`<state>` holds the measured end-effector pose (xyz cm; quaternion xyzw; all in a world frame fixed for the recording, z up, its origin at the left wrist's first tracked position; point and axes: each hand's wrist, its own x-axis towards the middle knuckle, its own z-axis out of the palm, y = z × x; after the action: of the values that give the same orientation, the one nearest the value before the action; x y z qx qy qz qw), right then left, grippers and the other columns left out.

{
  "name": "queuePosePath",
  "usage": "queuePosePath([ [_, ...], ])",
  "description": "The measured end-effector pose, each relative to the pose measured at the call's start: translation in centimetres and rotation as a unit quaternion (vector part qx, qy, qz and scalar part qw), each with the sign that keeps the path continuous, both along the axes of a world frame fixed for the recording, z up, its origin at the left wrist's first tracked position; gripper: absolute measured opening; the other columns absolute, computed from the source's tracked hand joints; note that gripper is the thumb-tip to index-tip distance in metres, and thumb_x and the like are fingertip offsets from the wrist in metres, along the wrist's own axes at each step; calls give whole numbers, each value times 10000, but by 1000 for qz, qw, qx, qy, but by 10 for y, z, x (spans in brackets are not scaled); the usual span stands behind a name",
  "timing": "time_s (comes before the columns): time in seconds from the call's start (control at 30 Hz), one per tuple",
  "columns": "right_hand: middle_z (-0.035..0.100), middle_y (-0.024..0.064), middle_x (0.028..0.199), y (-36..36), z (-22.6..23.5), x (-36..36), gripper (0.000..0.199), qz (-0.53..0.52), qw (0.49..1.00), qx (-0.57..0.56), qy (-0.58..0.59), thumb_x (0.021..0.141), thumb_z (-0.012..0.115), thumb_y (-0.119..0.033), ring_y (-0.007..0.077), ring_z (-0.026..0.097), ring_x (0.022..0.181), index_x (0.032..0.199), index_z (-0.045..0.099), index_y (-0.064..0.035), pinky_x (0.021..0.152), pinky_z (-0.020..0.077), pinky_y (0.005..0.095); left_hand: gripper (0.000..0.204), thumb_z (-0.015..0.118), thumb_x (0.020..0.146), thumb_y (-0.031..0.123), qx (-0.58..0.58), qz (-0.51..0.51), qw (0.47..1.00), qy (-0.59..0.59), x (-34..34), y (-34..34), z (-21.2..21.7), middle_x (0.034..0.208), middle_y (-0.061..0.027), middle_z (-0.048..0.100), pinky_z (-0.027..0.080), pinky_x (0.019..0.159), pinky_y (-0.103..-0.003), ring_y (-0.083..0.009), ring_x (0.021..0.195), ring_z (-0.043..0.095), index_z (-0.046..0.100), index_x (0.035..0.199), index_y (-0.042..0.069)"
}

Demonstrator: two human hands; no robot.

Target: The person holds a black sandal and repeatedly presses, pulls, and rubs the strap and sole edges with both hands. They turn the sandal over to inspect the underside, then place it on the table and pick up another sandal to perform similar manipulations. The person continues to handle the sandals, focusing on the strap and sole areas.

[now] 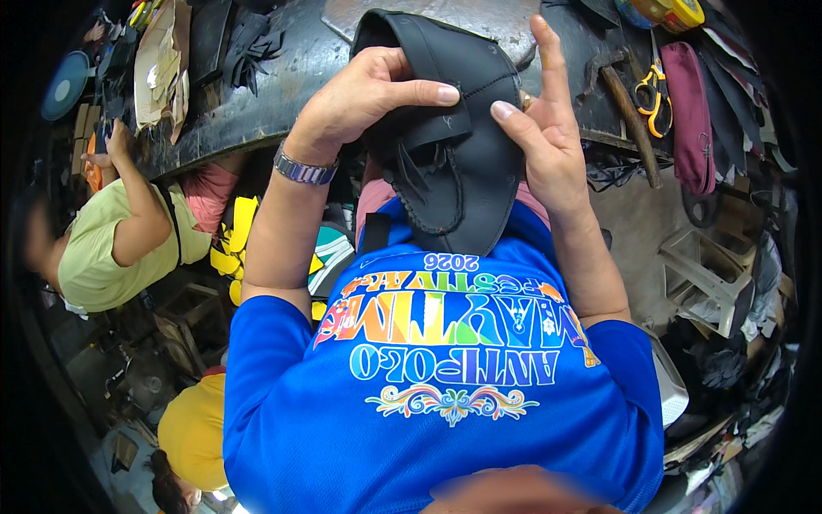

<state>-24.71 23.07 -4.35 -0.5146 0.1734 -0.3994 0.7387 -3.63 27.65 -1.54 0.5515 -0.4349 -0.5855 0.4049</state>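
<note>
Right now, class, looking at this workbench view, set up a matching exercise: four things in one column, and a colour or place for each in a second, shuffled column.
Things:
1. shoe upper
2. scissors
3. hammer
4. wristwatch

Descriptions:
A. on the left wrist
B. yellow handles
C. black, held in both hands
D. lying on the bench, brown wooden handle

Pairs: 1-C, 2-B, 3-D, 4-A
</note>
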Motion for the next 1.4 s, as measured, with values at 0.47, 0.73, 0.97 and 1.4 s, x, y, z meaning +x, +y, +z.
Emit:
queuePosePath([
  [0.47, 658, 182, 1173, 10, -2, 2, 958, 127, 975, 169, -70, 838, 612, 62, 188, 660, 1061, 1598, 68, -146, 939, 527, 322, 409, 743, 879, 178, -15, 13, 988, 151, 32, 23, -24, 1135, -100, 702, 505, 950, -298, -156, 1023, 663, 638, 1214, -32],
  [0.73, 651, 172, 1172, 13, -6, 1, 946, 103, 982, 144, -72, 824, 593, 107, 174, 638, 1064, 1590, 90, -129, 954, 506, 319, 374, 738, 884, 154, -17, 42, 988, 149, 23, 25, -21, 1126, -94, 705, 505, 955, -296, -155, 1024, 663, 648, 1198, -29],
  [0.97, 534, 168, 1369, -10, 20, 6, 950, 159, 987, 21, 12, 842, 672, -71, 252, 514, 1264, 1593, 95, -137, 1057, 429, 416, 348, 743, 890, 145, -14, 49, 994, 96, 8, 23, -10, 1083, -79, 707, 534, 894, -274, -131, 968, 668, 654, 1179, -27],
  [1.4, 539, 171, 1323, -3, -7, 18, 996, -19, 999, -2, 44, 744, 746, 51, 205, 607, 1128, 1564, 196, -78, 988, 497, 338, 336, 770, 869, 144, -31, 66, 996, 51, -10, 17, -6, 1020, -92, 722, 561, 824, -264, -129, 891, 685, 673, 1127, -49],
])
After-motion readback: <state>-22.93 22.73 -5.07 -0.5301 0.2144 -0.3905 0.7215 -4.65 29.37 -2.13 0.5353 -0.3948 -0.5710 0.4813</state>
